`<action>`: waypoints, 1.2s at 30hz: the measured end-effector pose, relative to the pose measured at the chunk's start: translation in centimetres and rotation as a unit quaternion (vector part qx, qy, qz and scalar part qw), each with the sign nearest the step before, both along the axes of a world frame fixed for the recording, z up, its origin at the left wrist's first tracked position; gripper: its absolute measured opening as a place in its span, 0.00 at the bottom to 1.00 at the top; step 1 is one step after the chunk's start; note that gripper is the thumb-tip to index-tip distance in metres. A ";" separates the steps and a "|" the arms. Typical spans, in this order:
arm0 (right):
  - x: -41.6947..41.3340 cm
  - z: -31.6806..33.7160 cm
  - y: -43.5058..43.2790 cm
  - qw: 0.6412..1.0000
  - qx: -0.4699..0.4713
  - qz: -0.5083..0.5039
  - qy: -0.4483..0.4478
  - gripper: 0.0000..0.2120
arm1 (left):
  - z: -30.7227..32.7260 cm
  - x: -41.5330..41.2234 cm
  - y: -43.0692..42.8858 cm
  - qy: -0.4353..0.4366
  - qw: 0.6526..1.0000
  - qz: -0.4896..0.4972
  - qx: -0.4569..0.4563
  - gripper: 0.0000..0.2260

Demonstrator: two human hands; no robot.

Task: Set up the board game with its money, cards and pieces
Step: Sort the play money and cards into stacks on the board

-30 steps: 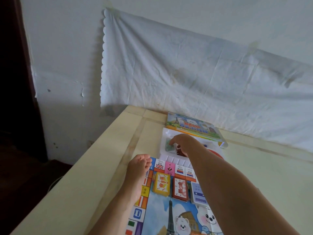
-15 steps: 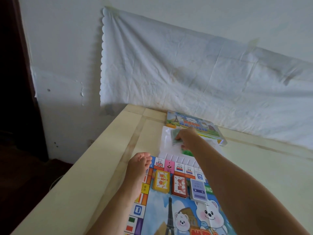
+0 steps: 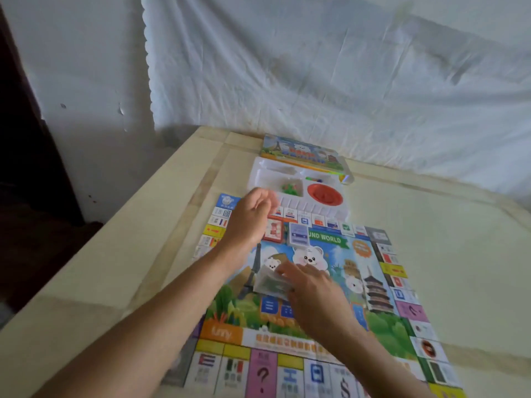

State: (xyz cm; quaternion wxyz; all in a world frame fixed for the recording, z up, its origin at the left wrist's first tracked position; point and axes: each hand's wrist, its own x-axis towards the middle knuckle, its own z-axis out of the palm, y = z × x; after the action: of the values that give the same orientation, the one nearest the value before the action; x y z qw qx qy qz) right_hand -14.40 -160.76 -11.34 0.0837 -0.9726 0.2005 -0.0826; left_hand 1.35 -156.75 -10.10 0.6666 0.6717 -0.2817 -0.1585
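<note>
**Two hands, one money pack, one board**

Our right hand (image 3: 314,293) grips one wrapped money pack (image 3: 271,284) over the middle of the one board (image 3: 382,326). Our left hand (image 3: 248,222) hangs at eleven o'clock from it, fingers curled and blurred; we cannot tell whether they hold anything. At twelve o'clock we count two decks, a red deck (image 3: 273,231) and a blue deck (image 3: 298,235). Beyond them lie one tray (image 3: 265,179) with one bowl (image 3: 324,195), then one lid (image 3: 298,150).

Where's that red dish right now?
In the head view, the red dish sits at the right of the white tray, just beyond the game board's far edge, with green pieces to its left.
</note>
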 end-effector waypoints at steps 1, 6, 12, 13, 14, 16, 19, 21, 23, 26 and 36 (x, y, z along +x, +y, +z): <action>-0.2 -1.1 0.3 1.000 0.004 0.013 0.000 0.19 | -0.6 -1.6 0.8 0.026 0.999 -0.024 0.013 0.12; -0.9 -2.8 0.4 0.997 0.029 0.056 -0.047 0.20 | -3.6 -6.4 4.9 0.088 0.991 -0.065 0.075 0.13; -1.6 -2.5 0.6 0.990 0.114 0.058 -0.059 0.20 | -4.9 -8.6 5.2 0.021 0.996 -0.034 0.081 0.11; -1.8 -2.7 0.6 0.988 0.135 0.046 -0.061 0.21 | -5.0 -8.8 5.0 0.000 0.996 -0.016 0.087 0.11; -1.9 -2.9 0.6 0.983 0.164 0.029 -0.076 0.23 | -5.0 -8.8 4.9 -0.008 0.996 0.003 0.091 0.12; -2.3 -3.1 0.6 0.968 0.220 -0.009 -0.123 0.23 | -4.8 -8.9 4.7 0.010 0.995 0.025 0.095 0.12; -2.7 -3.5 0.8 0.954 0.246 -0.016 -0.172 0.14 | -4.8 -9.2 4.7 0.035 0.995 0.031 0.089 0.13; -2.7 -3.7 1.1 0.951 0.243 0.003 -0.189 0.09 | -4.7 -9.6 4.6 0.047 0.996 0.035 0.069 0.13; -2.6 -3.7 1.2 0.950 0.237 0.010 -0.202 0.08 | -4.5 -9.9 4.5 0.050 0.997 0.042 0.047 0.12; -2.5 -4.1 0.9 0.971 0.168 0.026 -0.167 0.10 | -4.7 -9.9 4.5 0.018 0.997 0.048 0.063 0.12; -2.4 -1.7 0.2 0.802 0.557 -0.099 -0.192 0.05 | -3.1 -8.1 4.9 0.253 0.962 -0.054 -0.088 0.14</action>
State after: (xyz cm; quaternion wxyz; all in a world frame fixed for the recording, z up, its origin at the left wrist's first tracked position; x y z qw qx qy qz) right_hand -16.77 -160.58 -13.03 0.6391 -0.6979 0.2866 -0.1497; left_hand -6.70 -151.80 -13.18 0.7627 0.5326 -0.1528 -0.3336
